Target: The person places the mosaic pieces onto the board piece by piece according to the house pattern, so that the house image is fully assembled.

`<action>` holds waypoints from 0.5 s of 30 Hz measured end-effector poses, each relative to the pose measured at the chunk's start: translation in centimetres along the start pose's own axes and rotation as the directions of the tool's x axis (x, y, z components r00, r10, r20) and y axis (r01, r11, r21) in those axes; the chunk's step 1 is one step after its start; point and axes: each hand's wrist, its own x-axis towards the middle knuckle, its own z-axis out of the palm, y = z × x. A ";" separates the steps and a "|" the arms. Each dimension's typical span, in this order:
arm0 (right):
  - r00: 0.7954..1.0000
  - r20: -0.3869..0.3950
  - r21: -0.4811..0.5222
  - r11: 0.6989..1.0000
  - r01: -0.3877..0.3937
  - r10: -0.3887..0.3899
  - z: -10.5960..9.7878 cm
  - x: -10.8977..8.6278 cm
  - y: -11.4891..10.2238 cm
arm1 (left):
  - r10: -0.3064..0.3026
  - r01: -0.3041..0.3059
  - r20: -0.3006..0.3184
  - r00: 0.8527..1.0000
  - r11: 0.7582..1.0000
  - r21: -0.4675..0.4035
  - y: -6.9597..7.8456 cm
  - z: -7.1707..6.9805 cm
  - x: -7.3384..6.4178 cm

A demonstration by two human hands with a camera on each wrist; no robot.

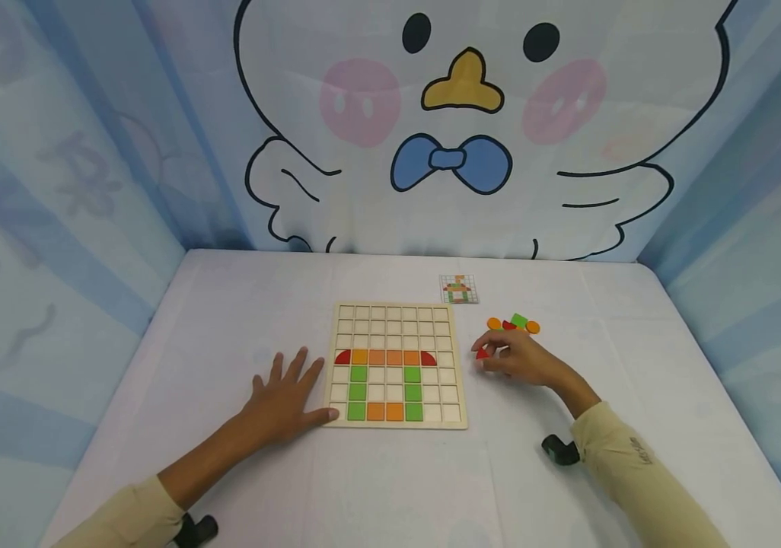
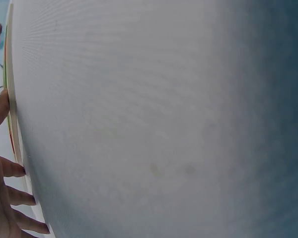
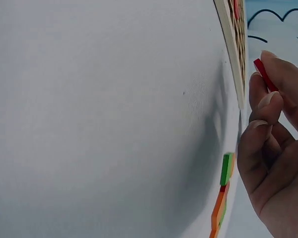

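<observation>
My right hand [image 1: 517,359] pinches a small red piece [image 3: 264,73] between thumb and fingertips, just right of the wooden grid board [image 1: 457,380]. Spread on the table at the board's left side is my left hand [image 1: 284,403], its fingers straight and its thumb touching the lower left corner. On the board lies a row of orange squares [image 1: 386,357] with a red rounded piece [image 1: 343,358] at its left end and another red piece [image 1: 428,358] at its right. Green squares [image 1: 358,392] run down in two columns, with two orange squares [image 1: 385,412] between them at the bottom.
Behind my right hand lies a loose pile with a green square [image 1: 518,320], orange round pieces [image 1: 533,327] and a red piece [image 1: 509,326]. A small picture card [image 1: 459,289] lies beyond the board's top right corner. A printed curtain [image 1: 459,213] hangs behind the table.
</observation>
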 end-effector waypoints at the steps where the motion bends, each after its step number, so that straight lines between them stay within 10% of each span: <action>1: 1.000 0.004 0.002 1.000 0.007 -0.007 0.1 0.2 -0.2 | 0.001 -0.001 -0.001 1.000 1.000 0.001 0.0 0.0 0.0; 15: 0.998 0.048 0.065 0.997 0.040 -0.043 2.1 2.9 -3.3 | 0.007 -0.007 0.003 1.000 1.000 0.000 0.1 -0.2 -0.1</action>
